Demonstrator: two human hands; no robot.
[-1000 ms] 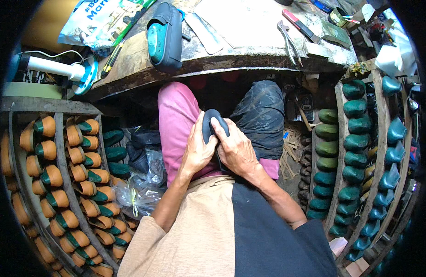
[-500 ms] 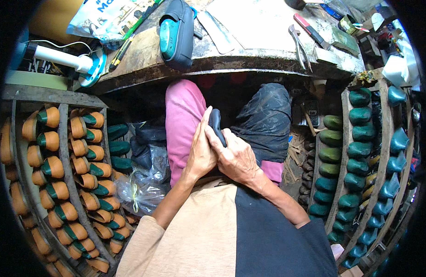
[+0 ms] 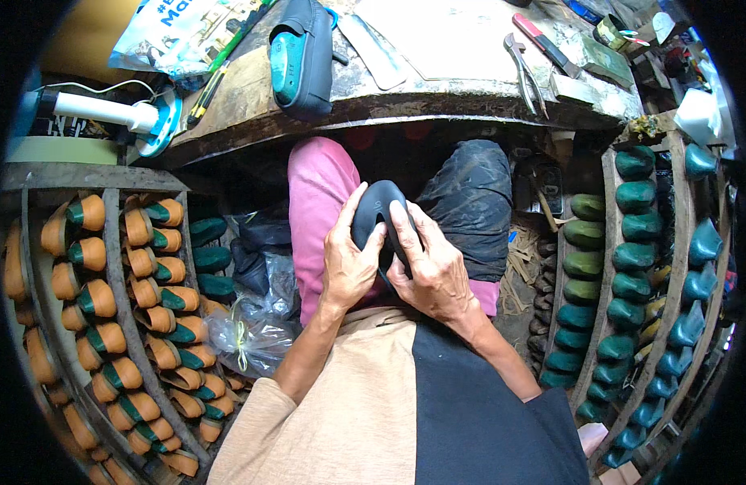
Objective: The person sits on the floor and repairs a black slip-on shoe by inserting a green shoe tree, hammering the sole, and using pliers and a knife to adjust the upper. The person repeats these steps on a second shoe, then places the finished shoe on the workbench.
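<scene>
A dark shoe (image 3: 379,199) is held between my two hands above my lap, toe pointing away from me and its rounded top facing up. My left hand (image 3: 348,263) wraps its left side, with the thumb on the upper. From the right, my right hand (image 3: 432,275) grips it, fingers laid along the upper and thumb near the heel end. The heel is mostly hidden by my hands. Ahead on the bench lies a matching dark shoe (image 3: 318,73) with a green shoe last (image 3: 287,69) inside it.
The wooden bench (image 3: 252,109) carries pincers (image 3: 525,71), a red-handled tool (image 3: 544,42), a pale flat strip (image 3: 373,55) and a cutter (image 3: 206,95). Racks of tan shoes (image 3: 98,253) stand left, green lasts (image 3: 634,226) right. A plastic bag (image 3: 247,335) lies beside my left leg.
The shoe has turned from edge-on so its top now faces up. Both hands have shifted from being close together to gripping its two sides.
</scene>
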